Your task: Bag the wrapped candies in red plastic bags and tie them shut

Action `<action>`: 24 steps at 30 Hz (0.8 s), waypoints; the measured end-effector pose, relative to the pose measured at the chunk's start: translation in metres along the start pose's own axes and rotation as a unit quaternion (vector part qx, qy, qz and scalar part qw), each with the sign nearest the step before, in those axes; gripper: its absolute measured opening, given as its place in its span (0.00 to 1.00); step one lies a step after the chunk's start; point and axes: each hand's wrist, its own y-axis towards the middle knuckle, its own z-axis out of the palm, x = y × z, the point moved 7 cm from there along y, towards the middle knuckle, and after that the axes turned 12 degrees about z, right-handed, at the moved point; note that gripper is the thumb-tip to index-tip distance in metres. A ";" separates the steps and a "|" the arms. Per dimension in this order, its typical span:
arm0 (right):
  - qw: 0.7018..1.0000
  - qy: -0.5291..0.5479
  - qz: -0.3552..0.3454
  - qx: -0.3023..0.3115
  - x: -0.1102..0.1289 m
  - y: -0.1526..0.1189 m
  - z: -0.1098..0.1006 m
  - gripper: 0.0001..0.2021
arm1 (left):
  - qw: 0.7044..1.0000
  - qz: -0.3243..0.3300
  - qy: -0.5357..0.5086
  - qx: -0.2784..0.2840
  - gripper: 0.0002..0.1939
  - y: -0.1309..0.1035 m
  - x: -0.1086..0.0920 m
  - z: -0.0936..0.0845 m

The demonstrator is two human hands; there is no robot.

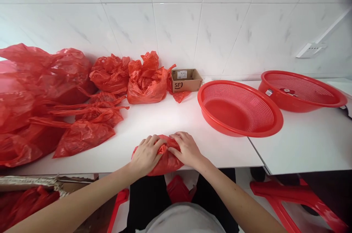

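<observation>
A filled red plastic bag (166, 161) lies at the front edge of the white table, right before me. My left hand (148, 154) is closed on its left side, with a bit of the gathered plastic between thumb and fingers. From the right, my right hand (187, 148) grips the top of the same bag with curled fingers. What is inside the bag cannot be made out. To the left lies another tied red bag (85, 136), its twisted end stretched out leftward.
Large red bags (49, 75) crowd the table's left side. Along the wall stand a bulging red bag (147, 82) and a small cardboard box (187, 80). Red baskets (233, 110) occupy the right. An open carton (30, 200) sits below left, a red stool (291, 196) below right.
</observation>
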 end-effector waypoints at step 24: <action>0.991 -0.107 0.080 0.031 -0.024 0.056 0.026 0.06 | 0.988 -0.138 0.038 0.056 0.17 0.060 0.072 0.033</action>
